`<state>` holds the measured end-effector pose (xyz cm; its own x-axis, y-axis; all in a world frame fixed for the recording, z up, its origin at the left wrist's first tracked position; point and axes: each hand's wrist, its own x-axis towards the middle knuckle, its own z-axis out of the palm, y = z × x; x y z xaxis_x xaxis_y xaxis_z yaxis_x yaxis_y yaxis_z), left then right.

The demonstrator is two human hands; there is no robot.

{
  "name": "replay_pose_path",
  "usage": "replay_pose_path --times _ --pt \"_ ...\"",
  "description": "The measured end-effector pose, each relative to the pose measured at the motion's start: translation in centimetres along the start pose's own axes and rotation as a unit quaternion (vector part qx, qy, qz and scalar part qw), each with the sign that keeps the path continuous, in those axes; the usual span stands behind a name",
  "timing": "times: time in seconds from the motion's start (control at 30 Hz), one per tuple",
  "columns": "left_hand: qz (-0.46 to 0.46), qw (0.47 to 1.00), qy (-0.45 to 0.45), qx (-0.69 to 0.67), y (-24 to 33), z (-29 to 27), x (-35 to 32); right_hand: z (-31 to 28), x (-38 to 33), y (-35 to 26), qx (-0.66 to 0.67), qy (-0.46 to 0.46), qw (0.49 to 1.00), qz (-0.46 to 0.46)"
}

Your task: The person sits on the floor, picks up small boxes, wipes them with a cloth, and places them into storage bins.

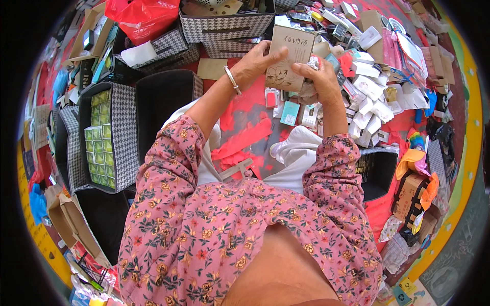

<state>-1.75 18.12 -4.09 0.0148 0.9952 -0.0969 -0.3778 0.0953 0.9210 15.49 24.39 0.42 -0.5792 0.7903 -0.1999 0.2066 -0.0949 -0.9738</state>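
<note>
A flat beige box (pixel 289 56) with a lotus drawing and dark writing is held up in front of me, over the far side of the pile. My left hand (pixel 259 60) grips its left edge, thumb across the front; a silver bangle circles that wrist. From the right side, my right hand (pixel 322 80) pinches the same box with its thumb on the face. Some crumpled greyish material (pixel 308 93) shows beside the right fingers, and I cannot make out what it is. Just below lie a teal box (pixel 290 112) and a small red-and-white pack (pixel 271 98).
White small boxes (pixel 366 109) heap up on the right. Houndstooth fabric bins (pixel 124 135) stand at left, one holding green packs (pixel 100 155); another bin (pixel 227 25) sits at the far side beside a red plastic bag (pixel 143 18). Torn red sheeting (pixel 245 140) covers the floor.
</note>
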Motion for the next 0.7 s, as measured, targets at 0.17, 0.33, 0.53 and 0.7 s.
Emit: replay_pose_path --times 0.17,0.33,0.53,0.7 --pt "-0.048 0.996 -0.008 -0.074 -0.4 -0.4 0.3 -0.7 0.8 0.8 -0.057 0.020 0.998 0.034" --pt "-0.102 0.991 0.073 -0.040 -1.4 0.6 0.3 -2.4 1.6 -0.5 0.070 0.306 0.946 -0.080" --pt "-0.130 0.981 0.120 0.082 -3.9 2.0 0.8 2.1 2.9 0.8 -0.295 0.236 0.835 -0.399" --pt "-0.153 0.968 0.188 -0.065 -3.0 0.6 0.5 3.2 0.7 1.3 -0.370 0.101 0.860 -0.336"
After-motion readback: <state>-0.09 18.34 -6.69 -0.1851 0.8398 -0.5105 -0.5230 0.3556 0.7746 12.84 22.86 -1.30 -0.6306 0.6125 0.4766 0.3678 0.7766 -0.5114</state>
